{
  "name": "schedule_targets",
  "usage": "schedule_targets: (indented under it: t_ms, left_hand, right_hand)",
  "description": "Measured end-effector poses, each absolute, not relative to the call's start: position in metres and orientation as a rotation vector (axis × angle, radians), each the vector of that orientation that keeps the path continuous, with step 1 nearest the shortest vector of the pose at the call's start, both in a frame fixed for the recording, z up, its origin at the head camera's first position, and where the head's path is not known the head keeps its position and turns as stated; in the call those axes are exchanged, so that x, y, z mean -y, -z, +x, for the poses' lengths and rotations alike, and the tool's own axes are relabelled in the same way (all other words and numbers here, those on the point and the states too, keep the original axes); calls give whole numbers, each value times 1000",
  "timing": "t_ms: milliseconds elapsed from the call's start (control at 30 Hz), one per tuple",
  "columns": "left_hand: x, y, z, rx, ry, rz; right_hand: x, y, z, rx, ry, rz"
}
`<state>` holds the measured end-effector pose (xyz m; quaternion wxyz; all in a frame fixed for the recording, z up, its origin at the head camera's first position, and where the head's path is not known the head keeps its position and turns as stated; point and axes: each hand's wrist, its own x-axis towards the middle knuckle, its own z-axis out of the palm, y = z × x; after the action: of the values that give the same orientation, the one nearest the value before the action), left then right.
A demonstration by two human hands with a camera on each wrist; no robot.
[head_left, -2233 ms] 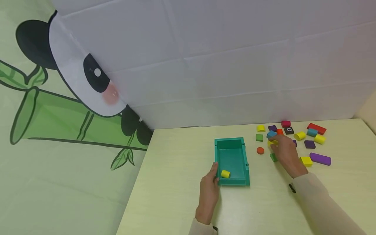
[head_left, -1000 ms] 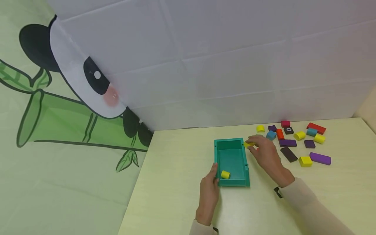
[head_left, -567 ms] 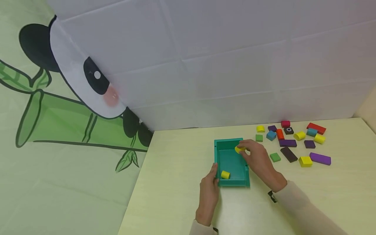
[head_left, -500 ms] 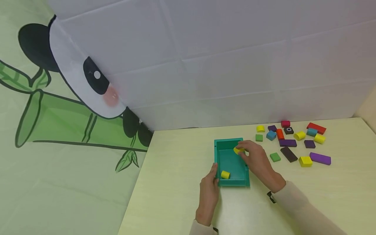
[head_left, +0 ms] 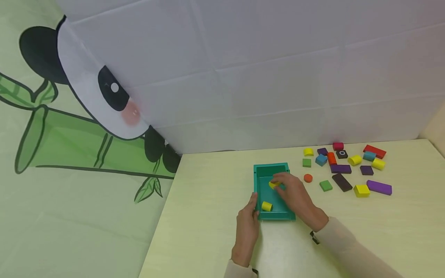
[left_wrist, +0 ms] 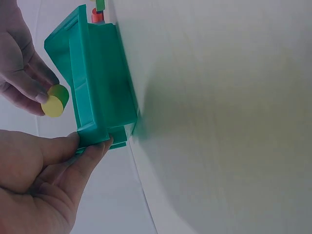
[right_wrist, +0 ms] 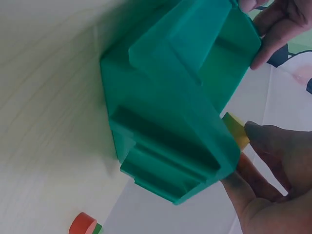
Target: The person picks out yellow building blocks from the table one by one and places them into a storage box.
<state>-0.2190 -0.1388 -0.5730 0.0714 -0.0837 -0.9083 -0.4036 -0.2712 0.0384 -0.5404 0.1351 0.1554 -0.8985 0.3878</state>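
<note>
Left hand (head_left: pixel 247 227) pinches edge of teal bin (head_left: pixel 278 216); right hand (head_left: pixel 297 197) pinches yellow cylinder (left_wrist: pixel 53 105), apparently over bin.

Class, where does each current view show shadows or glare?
Head view: pale sheen on the table nearer the camera than the green box; left wrist view: broad, soft-edged shadow beside the box; right wrist view: dim shadow on the tabletop against it.

Printed panda (head_left: pixel 87 85) w/ grn bamboo (head_left: pixel 73 139) on creased bkdrop (head_left: pixel 250 77) behind pale tbl (head_left: pixel 201 204).

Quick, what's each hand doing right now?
Left hand: closed, pinching the edge of the green bin.
Right hand: closed, holding a yellow cylinder.
</note>
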Motion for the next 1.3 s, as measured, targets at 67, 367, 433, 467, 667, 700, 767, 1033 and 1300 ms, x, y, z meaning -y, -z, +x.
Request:
schedule_targets:
  t_ms: [67,367,433,467,667,700,767,1033,1300]
  left_hand:
    - [139,573,-219,2728,1213,-256]
    - [139,573,-220,2730,1206,-252]
    - [139,574,-220,2725,1210,-259]
    - [139,574,-220,2723,1211,-261]
    - [139,574,-221,2720,1184,-273]
    - [139,575,-221,2721,1182,-273]
    - [139,575,-221,2721,1178,-273]
    - [140,575,-221,2715,1195,-276]
    - [140,575,-221,2710,1210,-285]
  right_hand:
    - [-36,542,-271,2605,-1133,455]
    - [-24,549,-269,2642,-1128,478]
    - [-22,552,-268,2650,-1118,487]
    - [-21,553,-268,2651,-1116,494]
    - [-16,559,-270,2670,-1110,506]
    - [-15,560,-270,2679,-1108,500]
    - [-14,561,-271,2694,-1101,494]
    - [-10,564,-272,2655,-1072,567]
    - [-5,566,-272,2659,-1028,608]
